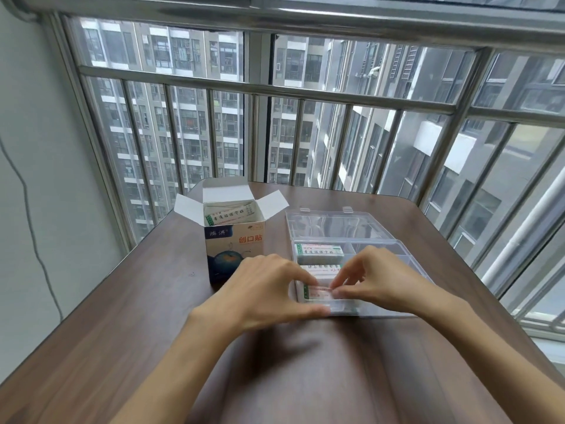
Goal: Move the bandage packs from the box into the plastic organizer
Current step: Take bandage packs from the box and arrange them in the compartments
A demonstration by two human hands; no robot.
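A white and blue cardboard box (234, 249) stands open on the table, with more bandage packs (227, 215) inside it. To its right lies the clear plastic organizer (397, 249) with its lid folded back. Its left compartments hold three stacks of packs: a far one (318, 250), a middle one (321, 268) and a near one (318, 292). My left hand (269, 289) and my right hand (376, 280) both pinch the near stack with their fingertips, from the left and from the right.
The dark wooden table (137, 301) stands against a barred window (305, 117) with tall buildings outside. A grey wall with a hanging cable (30, 215) is on the left. The organizer's right compartments look bare.
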